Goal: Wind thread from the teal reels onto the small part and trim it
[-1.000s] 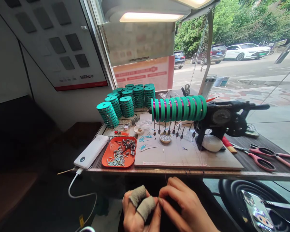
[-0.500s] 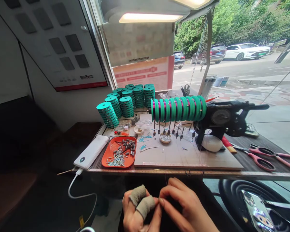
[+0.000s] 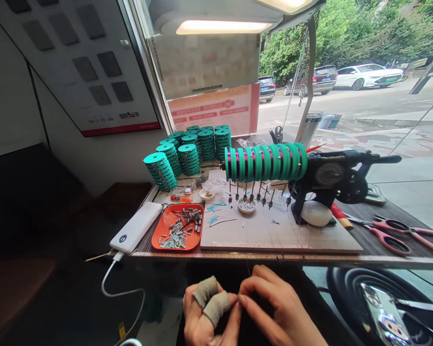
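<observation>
Head view, left hand: here it is, low in the middle (image 3: pixel 202 327), two grey finger sleeves (image 3: pixel 216 310) on it, grip closed in a pinch at the tips.
Right hand: right alongside (image 3: pixel 277 305), grip closed too, fingertips meeting the left's; what sits between them is too small to tell.
Fine thread: a faint line (image 3: pixel 248 269) up by the right hand's knuckles, running towards the worktop edge; cannot tell where its lower end goes.
Worktop: its front edge (image 3: pixel 238 257) passes just above the hands, leaving a dark gap for them below it.
Board: light-coloured (image 3: pixel 252 235), its front side close behind that edge, a strip of bare surface along the front.
Green spools: a row (image 3: pixel 267 162) on the black winder (image 3: pixel 330 173), above the board, small weights (image 3: pixel 251 197) hanging beneath.
Bowl: round (image 3: pixel 247 212), under the weights, filled with silvery bits.
Left flank: orange tray (image 3: pixel 162 218) of metal pieces, touching or just beside the board; white power bank (image 3: pixel 137 228) beyond.
Right flank: pink-handled scissors (image 3: pixel 418 231), well apart from the hands.
</observation>
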A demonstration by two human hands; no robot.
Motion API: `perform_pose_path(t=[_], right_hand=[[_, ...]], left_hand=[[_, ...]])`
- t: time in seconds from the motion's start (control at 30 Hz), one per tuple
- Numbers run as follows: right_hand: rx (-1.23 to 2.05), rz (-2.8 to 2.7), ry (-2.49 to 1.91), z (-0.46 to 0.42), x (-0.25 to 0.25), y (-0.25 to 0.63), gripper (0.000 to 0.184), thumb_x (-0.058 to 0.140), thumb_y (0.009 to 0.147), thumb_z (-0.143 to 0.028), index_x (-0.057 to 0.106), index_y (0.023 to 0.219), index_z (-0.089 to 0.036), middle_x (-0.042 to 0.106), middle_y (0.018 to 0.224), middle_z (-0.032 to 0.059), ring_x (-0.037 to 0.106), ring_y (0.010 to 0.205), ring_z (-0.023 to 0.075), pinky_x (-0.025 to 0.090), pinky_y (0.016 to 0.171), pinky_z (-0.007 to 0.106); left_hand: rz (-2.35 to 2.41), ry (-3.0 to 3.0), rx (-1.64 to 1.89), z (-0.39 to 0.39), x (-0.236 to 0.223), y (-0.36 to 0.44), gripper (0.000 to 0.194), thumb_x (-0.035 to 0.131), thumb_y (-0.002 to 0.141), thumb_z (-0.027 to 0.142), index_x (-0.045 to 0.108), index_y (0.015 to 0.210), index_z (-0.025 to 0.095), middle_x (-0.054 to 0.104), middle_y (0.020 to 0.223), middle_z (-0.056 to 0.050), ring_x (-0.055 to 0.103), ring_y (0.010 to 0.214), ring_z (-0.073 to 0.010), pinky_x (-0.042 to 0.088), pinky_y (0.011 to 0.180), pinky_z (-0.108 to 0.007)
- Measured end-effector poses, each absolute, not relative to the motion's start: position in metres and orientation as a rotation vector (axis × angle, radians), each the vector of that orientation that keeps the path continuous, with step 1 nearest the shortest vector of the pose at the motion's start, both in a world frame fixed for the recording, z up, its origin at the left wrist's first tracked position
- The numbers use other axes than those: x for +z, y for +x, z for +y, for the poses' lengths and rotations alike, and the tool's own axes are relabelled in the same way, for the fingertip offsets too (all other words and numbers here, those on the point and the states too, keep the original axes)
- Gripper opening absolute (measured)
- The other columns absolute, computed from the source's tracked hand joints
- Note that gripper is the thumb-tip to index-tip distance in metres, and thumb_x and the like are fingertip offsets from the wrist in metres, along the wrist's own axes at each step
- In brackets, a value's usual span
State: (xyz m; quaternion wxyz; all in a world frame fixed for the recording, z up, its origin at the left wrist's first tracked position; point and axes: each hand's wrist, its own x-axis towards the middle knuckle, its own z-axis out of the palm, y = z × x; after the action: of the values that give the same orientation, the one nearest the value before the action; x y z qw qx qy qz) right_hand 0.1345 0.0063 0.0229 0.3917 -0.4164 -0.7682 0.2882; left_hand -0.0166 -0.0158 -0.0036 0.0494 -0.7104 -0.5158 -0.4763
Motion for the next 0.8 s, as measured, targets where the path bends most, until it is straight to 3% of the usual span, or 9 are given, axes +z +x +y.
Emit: perform_pose_path(t=[0.33,0.8], right_hand=[[0.748,-1.976,-1.082,0.0058,0.0208,0.1348,0.015,0.045,0.083,-0.017,0.056,0.073,-0.016,0.048,0.068,0.0021,0.051,0.062,0.0145,0.04,0.053,0.023],[0.665,-2.045,-1.017,0.0063,0.0211,0.1363,0.014,0.044,0.083,-0.012,0.054,0.075,-0.017,0.049,0.069,0.003,0.05,0.064,0.0147,0.04,0.055,0.023]], left_hand=[[-1.614,-2.107,-1.553,-0.0174,-0.0058,-0.0118,0.006,0.067,0.069,0.02,0.066,0.075,0.022,0.053,0.084,-0.003,0.058,0.069,-0.0151,0.052,0.06,-0.028],[-1.529,-2.191,-1.358,-0.0167,0.0004,-0.0169,0.009,0.067,0.068,0.017,0.066,0.076,0.021,0.055,0.082,-0.004,0.057,0.069,-0.0162,0.053,0.056,-0.027]])
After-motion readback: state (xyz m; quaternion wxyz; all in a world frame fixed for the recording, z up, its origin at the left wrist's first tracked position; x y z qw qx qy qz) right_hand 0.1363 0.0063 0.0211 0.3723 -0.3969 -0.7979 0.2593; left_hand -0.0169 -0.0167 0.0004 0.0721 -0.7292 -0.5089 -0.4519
